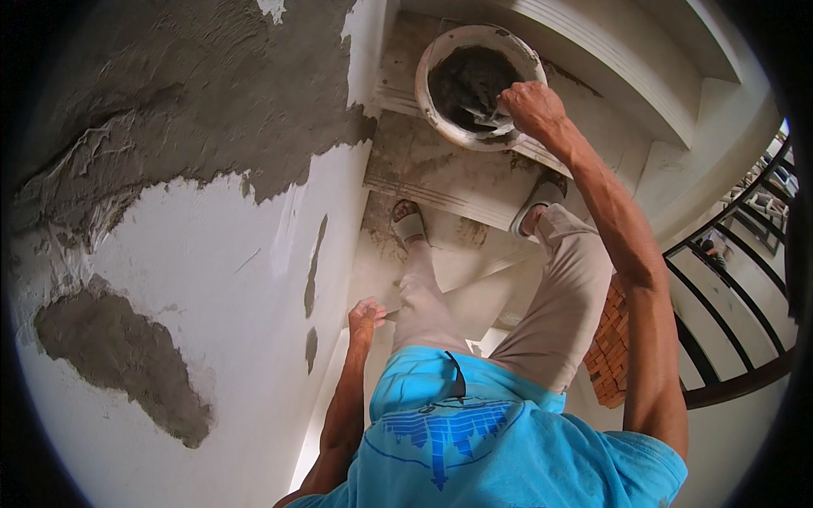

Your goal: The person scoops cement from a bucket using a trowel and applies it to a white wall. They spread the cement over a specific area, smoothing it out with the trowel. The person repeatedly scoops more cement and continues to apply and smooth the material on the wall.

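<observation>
Right hand (532, 108) is down in the white bucket (440, 59) of wet grey mortar (466, 80), fist closed around a trowel (489, 118) handle. The bucket sits on a stair step (440, 173) just ahead of 2 sandaled feet. Left hand (366, 317) hangs loose, fingers half curled, holding nothing, right beside the patchy plastered wall (195, 254). Dark railing (728, 279) and a brick stack (610, 347) crowd the right side.

2 hands (532, 108) (366, 317), 1 mortar bucket (440, 63), 1 trowel (489, 117) approx, 2 sandals (409, 224), 1 brick stack (608, 347)
</observation>
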The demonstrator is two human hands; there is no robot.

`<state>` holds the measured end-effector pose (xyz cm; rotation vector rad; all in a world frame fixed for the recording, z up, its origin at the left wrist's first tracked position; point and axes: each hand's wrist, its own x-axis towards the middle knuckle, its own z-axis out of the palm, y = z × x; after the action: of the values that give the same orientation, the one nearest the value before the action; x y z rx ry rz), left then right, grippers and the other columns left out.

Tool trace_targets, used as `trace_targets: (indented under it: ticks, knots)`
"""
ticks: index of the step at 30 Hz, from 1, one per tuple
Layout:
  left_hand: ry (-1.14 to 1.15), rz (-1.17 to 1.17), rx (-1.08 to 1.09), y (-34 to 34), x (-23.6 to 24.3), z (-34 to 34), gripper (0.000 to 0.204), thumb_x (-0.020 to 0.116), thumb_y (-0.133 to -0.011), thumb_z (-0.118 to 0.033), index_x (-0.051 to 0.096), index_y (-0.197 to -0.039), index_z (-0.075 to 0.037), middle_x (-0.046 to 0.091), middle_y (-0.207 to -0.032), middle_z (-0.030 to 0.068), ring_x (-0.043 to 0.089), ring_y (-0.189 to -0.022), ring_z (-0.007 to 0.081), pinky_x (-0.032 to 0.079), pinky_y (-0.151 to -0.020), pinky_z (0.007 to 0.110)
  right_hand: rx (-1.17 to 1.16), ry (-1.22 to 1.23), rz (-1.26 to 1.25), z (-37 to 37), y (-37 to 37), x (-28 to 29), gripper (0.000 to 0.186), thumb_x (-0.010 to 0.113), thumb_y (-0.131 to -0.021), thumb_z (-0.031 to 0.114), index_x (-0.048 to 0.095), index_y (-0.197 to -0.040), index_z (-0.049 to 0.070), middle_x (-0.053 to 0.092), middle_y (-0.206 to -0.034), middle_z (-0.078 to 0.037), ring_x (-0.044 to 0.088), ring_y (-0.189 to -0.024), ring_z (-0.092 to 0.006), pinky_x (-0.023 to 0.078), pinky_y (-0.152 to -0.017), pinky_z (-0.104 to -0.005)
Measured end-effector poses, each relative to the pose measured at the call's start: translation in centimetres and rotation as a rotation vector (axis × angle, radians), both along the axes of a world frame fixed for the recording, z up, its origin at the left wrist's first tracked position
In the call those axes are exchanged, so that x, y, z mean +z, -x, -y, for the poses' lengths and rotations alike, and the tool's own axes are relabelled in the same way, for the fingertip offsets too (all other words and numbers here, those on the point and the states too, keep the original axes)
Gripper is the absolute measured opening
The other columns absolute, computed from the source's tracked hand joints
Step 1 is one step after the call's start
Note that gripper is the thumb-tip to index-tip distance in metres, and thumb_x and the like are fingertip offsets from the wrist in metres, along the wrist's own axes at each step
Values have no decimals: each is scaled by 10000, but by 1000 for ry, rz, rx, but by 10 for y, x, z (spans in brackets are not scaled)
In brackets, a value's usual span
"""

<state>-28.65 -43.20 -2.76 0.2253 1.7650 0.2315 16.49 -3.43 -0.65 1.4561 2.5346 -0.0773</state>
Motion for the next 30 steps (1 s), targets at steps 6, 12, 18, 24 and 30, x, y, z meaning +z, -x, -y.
trace_targets:
  ticks: [6, 12, 18, 24, 30]
  knots:
    - [28, -31, 12, 1, -3, -3, 348, 566, -1051, -166, 591, -1357, -2, 722, -1119, 177, 723, -951, 249, 611, -781, 357, 34, 90, 69, -21, 4, 8, 73, 714, -766, 65, 783, -783, 86, 764, -815, -121, 764, -812, -296, 623, -723, -384]
    - [14, -27, -3, -6, 9, -11, 383, 520, -1037, -122, 551, -1388, 28, 705, -1176, 217, 707, -1033, 295, 595, -878, 419, 35, 102, 37, -31, 0, 10, 82, 698, -779, 57, 779, -787, 61, 763, -811, -130, 771, -840, -295, 626, -732, -395]
    - [-2, -13, 24, -4, 2, -2, 370, 557, -1058, -181, 571, -1376, 8, 717, -1145, 191, 725, -974, 265, 613, -794, 369, -25, 110, -53, -19, -9, -4, 91, 687, -784, 60, 777, -801, 52, 761, -820, -141, 765, -802, -309, 622, -688, -405]
    - [36, -4, 17, -3, 2, -6, 387, 546, -1018, -125, 563, -1377, 17, 708, -1170, 204, 709, -1027, 289, 594, -875, 417, -24, 49, -105, -9, -5, -9, 93, 679, -803, 75, 771, -791, 76, 755, -816, -138, 764, -798, -301, 619, -693, -401]
    - [16, -14, 14, -1, 9, -8, 368, 554, -1035, -149, 573, -1372, -2, 715, -1153, 197, 714, -1009, 283, 595, -873, 413, -43, 39, -60, -12, 7, -6, 103, 672, -821, 70, 765, -777, 68, 759, -814, -134, 766, -791, -296, 618, -681, -390]
